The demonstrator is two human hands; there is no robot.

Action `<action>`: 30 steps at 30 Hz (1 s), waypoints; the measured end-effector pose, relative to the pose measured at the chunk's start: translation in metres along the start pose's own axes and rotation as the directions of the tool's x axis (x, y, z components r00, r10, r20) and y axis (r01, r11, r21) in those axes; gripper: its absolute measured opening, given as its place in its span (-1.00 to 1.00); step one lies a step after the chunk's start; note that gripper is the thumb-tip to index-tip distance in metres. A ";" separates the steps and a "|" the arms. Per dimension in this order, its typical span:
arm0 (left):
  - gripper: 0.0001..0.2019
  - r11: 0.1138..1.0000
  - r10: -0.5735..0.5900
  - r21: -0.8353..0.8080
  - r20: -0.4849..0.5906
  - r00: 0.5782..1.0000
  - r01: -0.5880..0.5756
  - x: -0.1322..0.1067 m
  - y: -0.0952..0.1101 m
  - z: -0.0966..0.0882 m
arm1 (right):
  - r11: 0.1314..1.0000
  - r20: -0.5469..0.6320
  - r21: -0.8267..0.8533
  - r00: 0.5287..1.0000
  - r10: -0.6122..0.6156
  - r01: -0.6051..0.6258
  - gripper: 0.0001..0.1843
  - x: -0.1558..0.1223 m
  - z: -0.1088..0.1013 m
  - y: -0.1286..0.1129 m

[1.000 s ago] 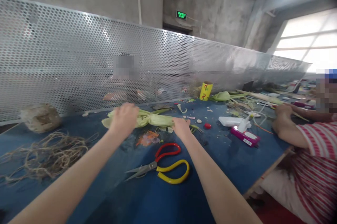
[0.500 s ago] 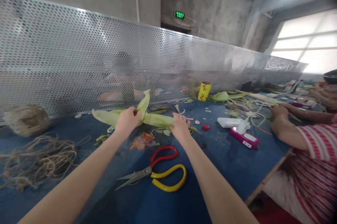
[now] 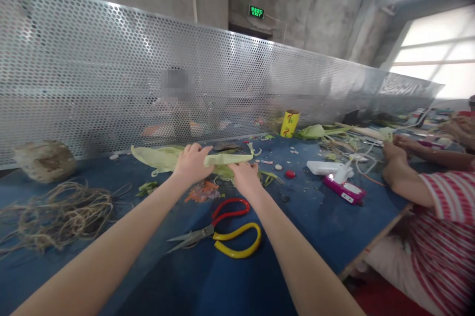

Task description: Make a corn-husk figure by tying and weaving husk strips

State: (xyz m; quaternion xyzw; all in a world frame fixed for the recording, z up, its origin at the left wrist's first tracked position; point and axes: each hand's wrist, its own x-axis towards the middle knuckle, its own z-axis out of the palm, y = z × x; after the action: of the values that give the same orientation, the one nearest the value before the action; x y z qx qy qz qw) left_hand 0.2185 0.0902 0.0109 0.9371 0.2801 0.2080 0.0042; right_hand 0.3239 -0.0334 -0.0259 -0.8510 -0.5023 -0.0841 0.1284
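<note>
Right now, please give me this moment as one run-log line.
left hand: grips pale green leaves | right hand: on same leaves | scissors: lying nearer on blue table, untouched

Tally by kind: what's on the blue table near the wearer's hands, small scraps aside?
Leaf bundle: 1
Scissors: 1
Twine tangle: 1
Yellow cup: 1
White box: 1
Pink device: 1
Total: 6
</note>
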 end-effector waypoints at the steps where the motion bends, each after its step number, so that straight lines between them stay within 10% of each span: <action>1: -0.44 0.999 0.035 -0.001 0.014 0.999 -0.035 0.001 0.006 0.003 | 1.000 0.004 -0.001 1.000 0.006 -0.006 -0.43 -0.001 0.000 0.000; 8: -0.72 0.994 -0.072 -0.083 0.054 0.996 0.077 0.018 -0.004 -0.010 | 1.000 0.007 -0.019 1.000 0.005 -0.005 -0.23 0.001 -0.002 0.003; 17: -0.69 0.907 -0.387 -0.190 -0.025 0.922 0.375 0.008 -0.048 -0.044 | 0.994 -0.069 0.111 0.997 0.031 -0.023 -0.58 -0.004 0.001 0.004; 30: -0.76 0.968 0.049 -0.248 0.016 0.999 -0.044 -0.031 -0.001 -0.048 | 0.806 -0.319 0.572 0.947 0.047 0.153 -0.76 0.003 -0.036 -0.048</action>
State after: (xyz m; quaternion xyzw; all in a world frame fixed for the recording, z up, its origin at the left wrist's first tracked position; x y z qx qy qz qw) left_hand 0.1759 0.0700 0.0428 0.9379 0.2299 0.2309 0.1191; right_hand 0.2826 -0.0193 0.0156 -0.7291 -0.5001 -0.0634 0.4629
